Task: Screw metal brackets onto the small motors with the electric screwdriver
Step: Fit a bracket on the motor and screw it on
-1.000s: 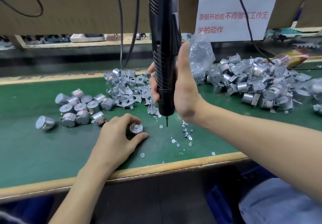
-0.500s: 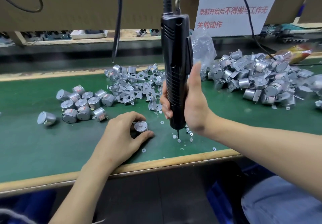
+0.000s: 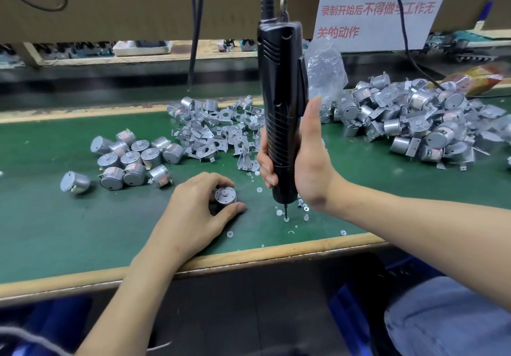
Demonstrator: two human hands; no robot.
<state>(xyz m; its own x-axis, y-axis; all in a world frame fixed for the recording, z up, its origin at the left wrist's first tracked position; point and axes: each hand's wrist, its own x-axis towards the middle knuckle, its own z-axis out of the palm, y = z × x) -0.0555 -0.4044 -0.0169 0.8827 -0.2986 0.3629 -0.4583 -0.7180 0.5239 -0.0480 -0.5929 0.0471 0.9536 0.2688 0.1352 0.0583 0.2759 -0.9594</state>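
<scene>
Bench station: electric screwdriver [image 3: 282,92] held upright, bit tip down on a small white disc [image 3: 286,219] on the green mat [image 3: 55,231].
Right hand [image 3: 307,167]: fingers wrapped round the screwdriver's lower barrel, thumb straight up. Left hand [image 3: 193,211]: pinches one motor [image 3: 225,195], shaft end up, just left of the bit. Loose brackets [image 3: 218,131] heaped far centre; bare motors [image 3: 132,159] far left; bracketed motors [image 3: 414,123] far right.

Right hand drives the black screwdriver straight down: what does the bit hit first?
The right hand holds the black electric screwdriver upright; its bit tip points at a small pale round piece, likely a screw or washer, on the green mat; contact unclear. The left hand's silver motor is off that line.
</scene>
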